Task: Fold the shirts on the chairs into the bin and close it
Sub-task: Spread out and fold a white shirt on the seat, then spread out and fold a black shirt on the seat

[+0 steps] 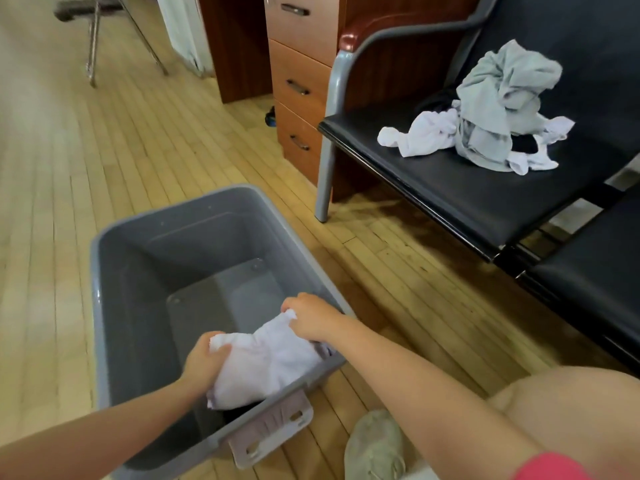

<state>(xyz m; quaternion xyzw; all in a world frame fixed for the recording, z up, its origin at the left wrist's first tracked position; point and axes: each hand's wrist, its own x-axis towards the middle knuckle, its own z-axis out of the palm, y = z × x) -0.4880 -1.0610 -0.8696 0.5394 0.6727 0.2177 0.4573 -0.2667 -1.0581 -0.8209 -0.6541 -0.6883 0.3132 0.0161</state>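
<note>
— Gripping a folded white shirt (266,362), both hands, left hand (202,360) and right hand (311,320), inside the grey bin (114,271).
— More shirts (491,109) heaped on the black chair (450,188).

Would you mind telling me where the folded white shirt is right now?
In the head view, the folded white shirt sits low and centre, at the near end of the grey bin, gripped by the left hand and right hand.
</note>
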